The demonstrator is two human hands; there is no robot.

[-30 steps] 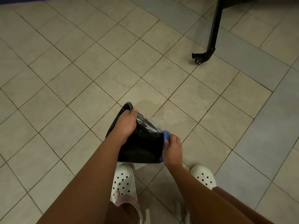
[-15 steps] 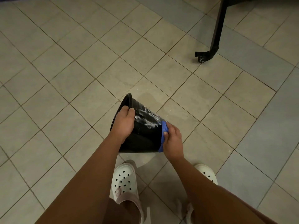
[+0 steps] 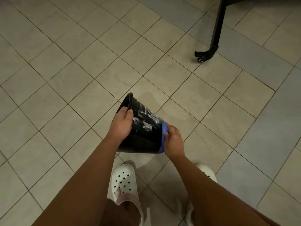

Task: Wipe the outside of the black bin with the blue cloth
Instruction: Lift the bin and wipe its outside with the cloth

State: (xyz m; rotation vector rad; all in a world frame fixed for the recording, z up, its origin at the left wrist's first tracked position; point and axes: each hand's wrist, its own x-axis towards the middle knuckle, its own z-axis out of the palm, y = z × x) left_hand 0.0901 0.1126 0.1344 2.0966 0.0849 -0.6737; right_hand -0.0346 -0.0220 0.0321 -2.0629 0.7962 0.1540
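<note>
So the black bin (image 3: 143, 136) is held up off the floor, tipped on its side with the open mouth pointing up and away to the left and the base end toward the person. The left hand (image 3: 121, 126) has its grip wrapped over the rim, thumb lying on the outer wall and the fingers tucked out of sight inside the mouth. The right hand (image 3: 173, 141) is on the opposite side, down near the base end, with its grip pressed together on the blue cloth (image 3: 163, 137), squashing it flat against the bin's outer wall. Only a strip of the cloth peeks out between the hand and the bin, running from about the knuckles down to the bottom edge.

The bin's glossy side has whitish smeary patches all over the upper part. Could be soap or residue, can't really tell which.

Underneath is a tile floor (image 3: 65, 79), mostly beige square tiles laid diagonally to the view, with a band of greyish-blue tiles off to the right. There's a faint damp-looking patch on the tiles just past the bin. Right below the bin are the person's feet in white clogs (image 3: 123, 181) with holes on top, the right one mostly hidden behind the forearm. Top right there's a black metal leg (image 3: 215, 33) of some stand or furniture, ending in a small caster wheel (image 3: 200, 57) with a pale mark on it, too small to read.

No readable writing on the bin.
</note>
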